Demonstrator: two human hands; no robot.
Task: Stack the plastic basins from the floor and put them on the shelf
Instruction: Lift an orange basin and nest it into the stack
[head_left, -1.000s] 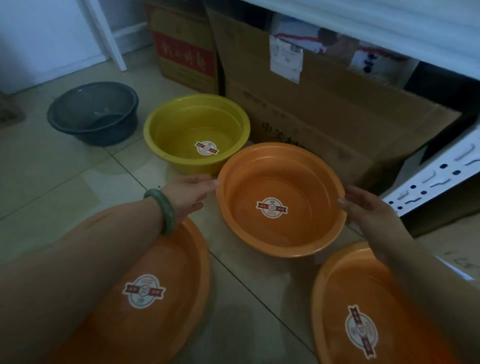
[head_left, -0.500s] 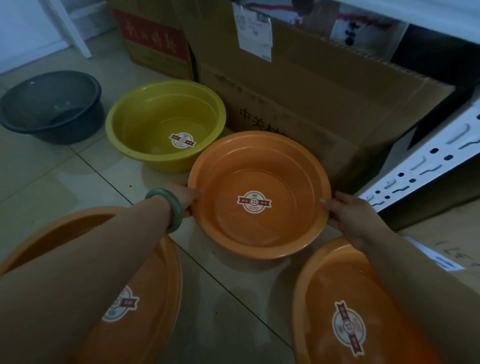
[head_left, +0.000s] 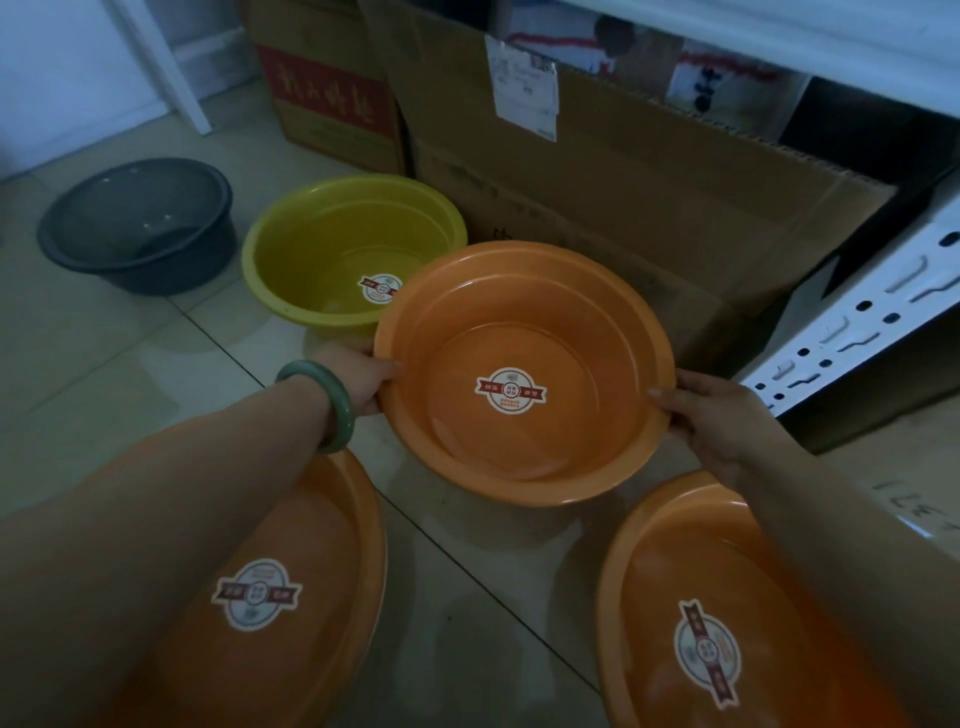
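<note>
Both hands grip the round orange plastic basin with a sticker in its bottom (head_left: 524, 374), one on each side of the rim: left hand (head_left: 358, 376) closed on the left rim, right hand (head_left: 711, 421) closed on the right rim, thumb over the edge. Green bangle (head_left: 324, 405) on left wrist. Held basin sits mid-frame, its far edge overlapping the round yellow plastic basin (head_left: 332, 249) behind it; whether it is clear of the tiled floor (head_left: 104, 364) can't be told. Round dark grey plastic basin (head_left: 140, 223) further left on the floor, apart from the yellow one. Two more orange plastic basins near the bottom: one lower left (head_left: 311, 571) under the left forearm, one lower right (head_left: 675, 597). Big brown cardboard boxes (head_left: 649, 208) behind. White perforated metal shelf rail (head_left: 857, 322) at right.
</note>
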